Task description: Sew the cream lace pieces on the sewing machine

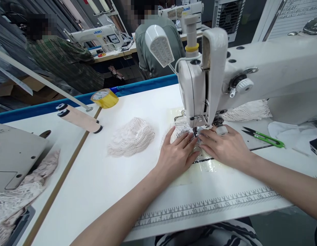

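Lace piece (182,131) under both hands (177,155)

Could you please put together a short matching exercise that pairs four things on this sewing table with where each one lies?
Things:
1. tape roll
2. thread snips
3. lace pile
4. printed ruler

Places:
A. along the near edge of the table
B. right of the right hand
C. at the far blue edge
D. left of the left hand

Pairs: 1-C, 2-B, 3-D, 4-A
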Motion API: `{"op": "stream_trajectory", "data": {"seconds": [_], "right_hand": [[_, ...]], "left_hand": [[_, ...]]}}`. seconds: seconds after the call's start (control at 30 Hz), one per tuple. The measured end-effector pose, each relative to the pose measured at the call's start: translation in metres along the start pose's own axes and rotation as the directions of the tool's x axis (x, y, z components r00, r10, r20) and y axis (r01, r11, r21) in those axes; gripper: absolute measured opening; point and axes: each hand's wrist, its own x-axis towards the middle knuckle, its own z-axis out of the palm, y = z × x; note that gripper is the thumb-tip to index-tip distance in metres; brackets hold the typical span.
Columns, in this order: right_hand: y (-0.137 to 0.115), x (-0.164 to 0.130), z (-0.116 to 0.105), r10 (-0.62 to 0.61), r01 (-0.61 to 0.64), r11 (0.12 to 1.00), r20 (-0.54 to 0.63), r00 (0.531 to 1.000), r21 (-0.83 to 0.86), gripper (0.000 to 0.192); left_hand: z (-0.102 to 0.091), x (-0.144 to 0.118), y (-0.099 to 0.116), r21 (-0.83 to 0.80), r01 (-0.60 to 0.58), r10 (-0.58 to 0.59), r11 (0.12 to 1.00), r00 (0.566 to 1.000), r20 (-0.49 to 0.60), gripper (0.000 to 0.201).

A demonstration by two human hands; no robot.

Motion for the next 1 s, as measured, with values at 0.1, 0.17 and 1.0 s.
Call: {"op": "stream_trajectory", "data": {"seconds": [0.1, 0.17, 1.0], "right_hand": [[0.0, 0.0, 0.0, -0.003, 0.003, 1.0, -0.002, 1.0, -0.004, 0.026], [-0.001, 0.0, 0.0, 0.0, 0.0, 1.0, 0.003, 1.0, 0.0, 0.026], [-0.007, 0.0, -0.007, -0.171, 0.178, 0.933, -0.049, 0.984, 0.313, 0.019]], "left_hand": [[0.0, 0.0, 0.0, -0.004, 0.003, -0.003, 1.0, 1.0, 0.0, 0.031], [0.001, 0.0, 0.0, -0.009, 0.009, -0.009, 1.0, 1.0, -0.001, 0.031], [-0.017, 0.001, -0.018, 0.165, 0.038, -0.046, 0.986, 0.998, 0.046, 0.022]]}}
